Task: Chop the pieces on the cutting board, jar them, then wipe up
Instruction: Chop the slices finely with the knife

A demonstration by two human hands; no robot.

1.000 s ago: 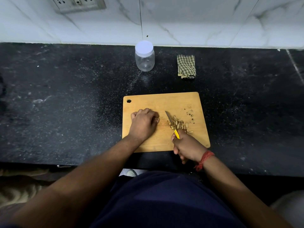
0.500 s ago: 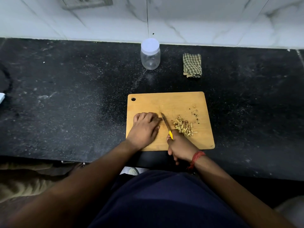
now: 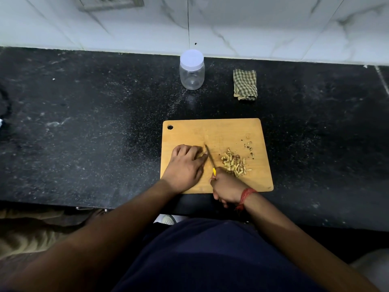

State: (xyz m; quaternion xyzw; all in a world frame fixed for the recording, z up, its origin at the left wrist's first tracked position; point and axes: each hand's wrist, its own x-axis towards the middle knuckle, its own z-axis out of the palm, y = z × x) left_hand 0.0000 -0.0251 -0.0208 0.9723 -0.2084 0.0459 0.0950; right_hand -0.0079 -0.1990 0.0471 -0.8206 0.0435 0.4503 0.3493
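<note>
My right hand [image 3: 226,185] grips the yellow-handled knife [image 3: 210,160], blade angled up-left across the cutting board [image 3: 227,131]. My left hand [image 3: 185,165] rests on the board just left of the blade, fingers curled down, probably pinning a piece under the fingertips, can't see it. Chopped pieces [image 3: 234,163] piled right of the blade, a few crumbs [image 3: 249,147] further right. Board sits near the front edge of the black table [image 3: 84,133]. Clear jar [image 3: 192,70], white lid on, stands behind the board by the wall; folded checked cloth [image 3: 245,84] lies to its right, apart. Red thread [image 3: 245,196] on my right wrist.
</note>
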